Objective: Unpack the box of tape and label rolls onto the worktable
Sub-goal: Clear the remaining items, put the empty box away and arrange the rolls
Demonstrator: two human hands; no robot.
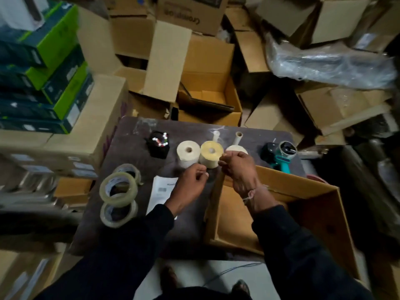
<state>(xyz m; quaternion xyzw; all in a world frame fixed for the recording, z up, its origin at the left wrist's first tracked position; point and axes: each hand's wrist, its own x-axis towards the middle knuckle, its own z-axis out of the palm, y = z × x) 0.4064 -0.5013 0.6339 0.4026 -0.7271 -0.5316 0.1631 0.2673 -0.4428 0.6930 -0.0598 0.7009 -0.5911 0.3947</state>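
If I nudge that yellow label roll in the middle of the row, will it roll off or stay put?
The yellow label roll stands on its flat end, core hole up, so it will probably slide, not roll. It looks squat, so tipping seems unlikely. It seems to touch the white roll on its left, so a sideways push would likely shove that one too.

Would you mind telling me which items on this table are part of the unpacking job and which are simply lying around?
Part of the job:
- open cardboard box
- white label roll
- yellow label roll
- third label roll, at the right hand
- clear tape rolls

Just lying about:
- black pen holder
- teal tape dispenser
- printed sheet
- green product boxes
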